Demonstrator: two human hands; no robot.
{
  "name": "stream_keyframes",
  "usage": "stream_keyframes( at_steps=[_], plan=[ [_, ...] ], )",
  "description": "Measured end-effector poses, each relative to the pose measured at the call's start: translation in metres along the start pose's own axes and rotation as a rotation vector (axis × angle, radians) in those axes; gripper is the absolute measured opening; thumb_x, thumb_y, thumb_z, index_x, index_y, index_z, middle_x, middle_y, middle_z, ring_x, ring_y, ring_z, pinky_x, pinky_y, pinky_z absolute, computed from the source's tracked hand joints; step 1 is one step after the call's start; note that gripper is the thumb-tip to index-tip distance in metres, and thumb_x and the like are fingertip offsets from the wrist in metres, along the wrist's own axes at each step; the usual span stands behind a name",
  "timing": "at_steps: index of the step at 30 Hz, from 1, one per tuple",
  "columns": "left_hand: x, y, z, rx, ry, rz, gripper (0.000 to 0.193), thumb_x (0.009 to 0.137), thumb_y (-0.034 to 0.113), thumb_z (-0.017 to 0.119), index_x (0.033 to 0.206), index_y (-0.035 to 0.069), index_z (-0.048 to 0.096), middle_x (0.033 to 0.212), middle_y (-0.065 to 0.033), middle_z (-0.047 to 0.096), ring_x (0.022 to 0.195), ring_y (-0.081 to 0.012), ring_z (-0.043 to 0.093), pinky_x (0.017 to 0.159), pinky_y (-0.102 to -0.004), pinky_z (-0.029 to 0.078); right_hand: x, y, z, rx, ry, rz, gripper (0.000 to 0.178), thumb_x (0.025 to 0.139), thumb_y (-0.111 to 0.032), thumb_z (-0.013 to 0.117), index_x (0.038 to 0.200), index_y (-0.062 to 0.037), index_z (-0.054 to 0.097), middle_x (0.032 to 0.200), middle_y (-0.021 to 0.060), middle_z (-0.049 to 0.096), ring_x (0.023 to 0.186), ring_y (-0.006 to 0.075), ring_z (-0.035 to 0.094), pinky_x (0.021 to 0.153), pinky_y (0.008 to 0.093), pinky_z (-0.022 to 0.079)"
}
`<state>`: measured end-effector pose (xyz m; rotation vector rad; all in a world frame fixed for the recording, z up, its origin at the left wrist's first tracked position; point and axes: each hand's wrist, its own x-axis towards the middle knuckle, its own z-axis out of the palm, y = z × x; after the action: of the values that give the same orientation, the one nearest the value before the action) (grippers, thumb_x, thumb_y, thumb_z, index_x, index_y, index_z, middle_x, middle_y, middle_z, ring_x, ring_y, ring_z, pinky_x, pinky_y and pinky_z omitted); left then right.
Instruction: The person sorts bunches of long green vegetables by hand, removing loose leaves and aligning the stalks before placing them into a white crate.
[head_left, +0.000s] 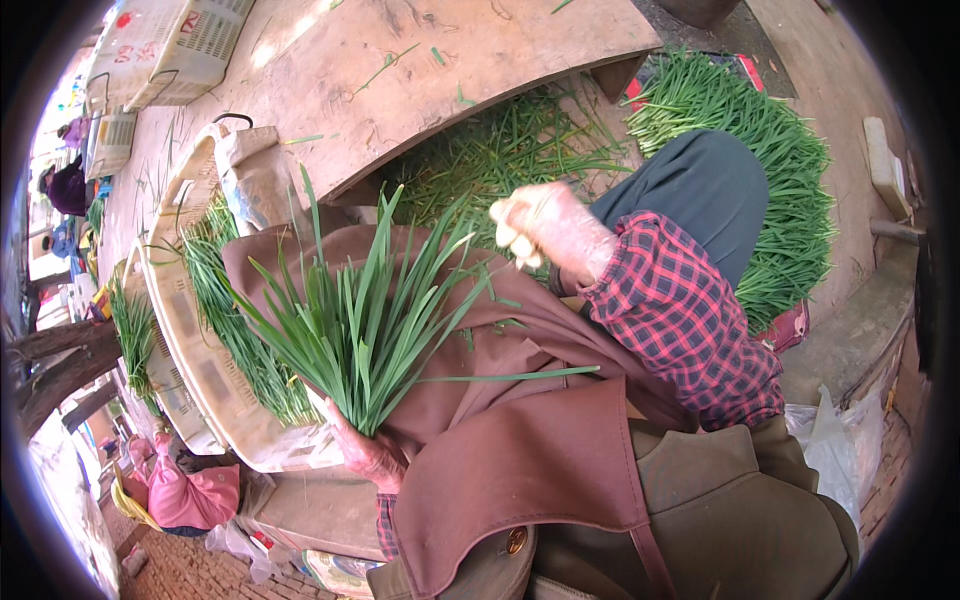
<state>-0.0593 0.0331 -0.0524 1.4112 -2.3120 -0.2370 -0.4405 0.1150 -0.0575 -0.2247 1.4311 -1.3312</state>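
Note:
My left hand (366,455) is closed around the lower ends of a bunch of green chives (365,335). Their long flat leaves fan upward and outward over the brown apron (520,370) on my lap. One loose blade sticks out to the right across the apron. Raised over my lap, to the right of the bunch, is my right hand (552,225). Its fingers are curled together, with pale coverings on them. Whatever they hold, if anything, is hidden.
A cream plastic crate (180,335) with chives stands at my left. A large pile of chives (760,200) lies beyond my right knee. Loose leaves litter the ground under the wooden board (400,80) ahead. A person in pink (190,485) sits at the far left.

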Motion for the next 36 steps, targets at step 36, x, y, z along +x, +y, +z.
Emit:
stream_keyframes(
  at_steps=[36],
  plan=[
    [-0.003, -0.012, 0.004, -0.162, -0.03, -0.053, 0.069, 0.079, -0.012, 0.057, 0.145, 0.002, 0.044, 0.136, -0.024, 0.055, 0.122, -0.0414, 0.055, 0.103, -0.046, 0.043, 0.068, 0.009, 0.011, -1.157, -0.119, -0.197, 0.015, 0.088, -0.021, 0.064, 0.083, -0.0092, 0.072, 0.08, 0.0053, 0.072, 0.069, 0.0173, 0.07, 0.058, 0.0337, 0.056]
  ],
)
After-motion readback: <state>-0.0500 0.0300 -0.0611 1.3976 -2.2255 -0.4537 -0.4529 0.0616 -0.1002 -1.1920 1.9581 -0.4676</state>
